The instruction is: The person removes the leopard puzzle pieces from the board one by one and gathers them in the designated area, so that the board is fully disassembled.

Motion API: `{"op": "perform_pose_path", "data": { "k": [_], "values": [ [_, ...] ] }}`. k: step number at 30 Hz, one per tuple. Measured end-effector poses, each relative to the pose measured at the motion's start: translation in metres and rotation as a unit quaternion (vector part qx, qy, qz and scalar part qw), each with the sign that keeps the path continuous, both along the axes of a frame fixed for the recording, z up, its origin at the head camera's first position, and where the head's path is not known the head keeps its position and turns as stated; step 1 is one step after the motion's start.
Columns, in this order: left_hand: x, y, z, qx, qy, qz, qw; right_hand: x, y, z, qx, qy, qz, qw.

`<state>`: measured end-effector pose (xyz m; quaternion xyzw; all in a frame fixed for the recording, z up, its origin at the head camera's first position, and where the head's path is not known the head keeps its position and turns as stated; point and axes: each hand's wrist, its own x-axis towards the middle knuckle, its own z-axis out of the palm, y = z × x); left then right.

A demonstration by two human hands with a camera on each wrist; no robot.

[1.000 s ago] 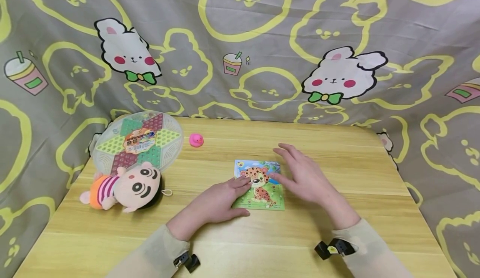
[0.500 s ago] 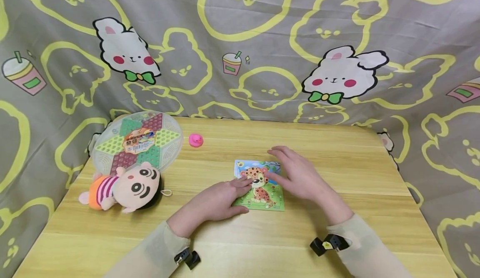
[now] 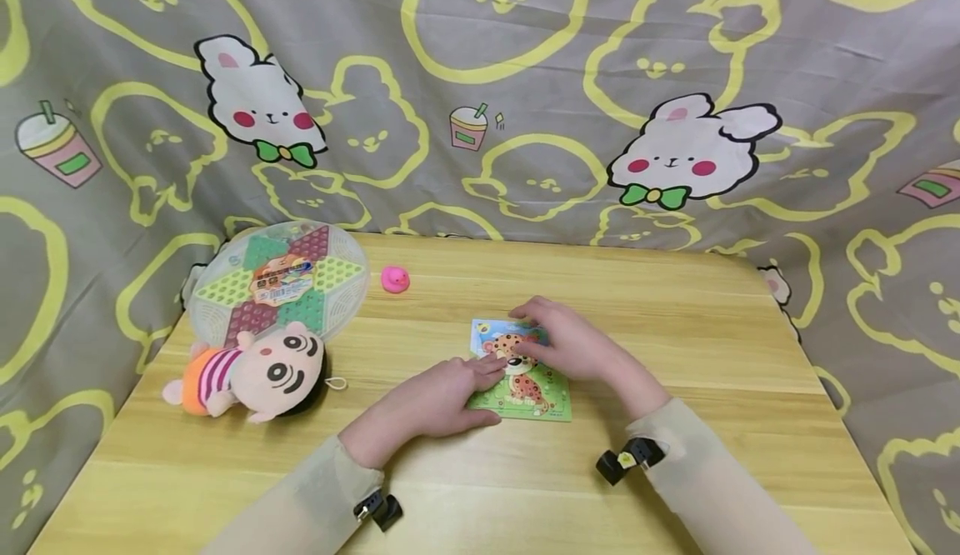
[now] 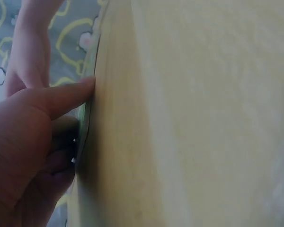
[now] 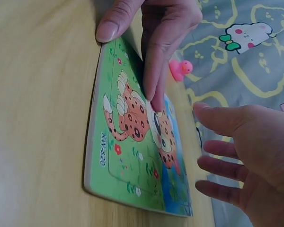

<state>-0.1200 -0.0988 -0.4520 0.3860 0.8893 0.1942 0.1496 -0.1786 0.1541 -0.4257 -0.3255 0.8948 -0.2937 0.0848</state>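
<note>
A leopard jigsaw puzzle board (image 3: 555,401) with a green and blue background lies flat on the wooden table. Across its left part rests my left hand (image 3: 444,398), fingers nearly straight on the picture and thumb by the near edge. The right wrist view shows that thumb at a corner of the puzzle board (image 5: 132,163) and the fingertips on the leopard. My right hand (image 3: 576,345) is above the board's far right part, fingers loosely bent and spread, holding nothing. In the right wrist view this right hand (image 5: 255,156) appears apart from the board. The leopard's head is partly covered.
A pink rubber duck (image 3: 395,279) sits farther back, left of the board. At the left lie a round Chinese checkers board (image 3: 341,313) and a plush doll (image 3: 258,380) with a striped top. A patterned grey curtain (image 3: 540,105) surrounds the table (image 3: 697,330).
My right hand has moved left from beside the board to above its far right part. The left hand and the board have stayed in place.
</note>
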Motion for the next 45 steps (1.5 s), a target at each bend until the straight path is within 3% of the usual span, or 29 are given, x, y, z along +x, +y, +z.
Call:
{"op": "perform_pose_path", "data": {
  "k": [7,30,36,45],
  "values": [
    [-0.002,0.001,-0.003,0.007,-0.017,0.01,0.9998,-0.014,-0.015,-0.01,0.024,-0.024,0.024,0.9991],
    [-0.001,0.001,-0.002,0.005,-0.023,0.019,0.9995,-0.027,-0.036,-0.021,0.053,0.045,0.094,0.9932],
    [-0.002,0.002,-0.001,0.001,-0.024,0.016,0.9996,-0.03,-0.033,-0.023,0.032,0.032,0.098,0.9942],
    [-0.002,0.002,-0.003,0.002,-0.025,0.012,0.9996,-0.038,-0.031,-0.027,0.04,0.009,0.112,0.9929]
  ]
}}
